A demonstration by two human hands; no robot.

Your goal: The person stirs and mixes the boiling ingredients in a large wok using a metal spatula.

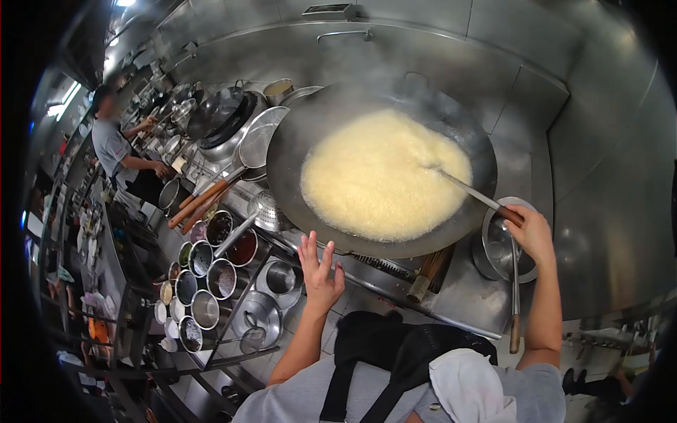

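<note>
A large dark wok (289, 201) holds pale yellow, foaming contents (381, 173), with steam rising above them. My right hand (525, 229) grips the wooden handle of a long metal ladle (469, 189) at the wok's right side; the ladle's head is sunk in the yellow contents. My left hand (321, 275) is raised near the wok's lower left rim, fingers spread, holding nothing. Just left of it lies a perforated skimmer (268, 211). Below my right hand, a second ladle with a wooden handle (515, 331) leans in a metal pot (486, 247).
Metal containers of ingredients (204, 309) stand at the lower left. Wooden-handled strainers (262, 137) lie left of the wok. A bamboo brush (423, 282) is at the front edge. Another person (113, 144) works at a farther wok (215, 113).
</note>
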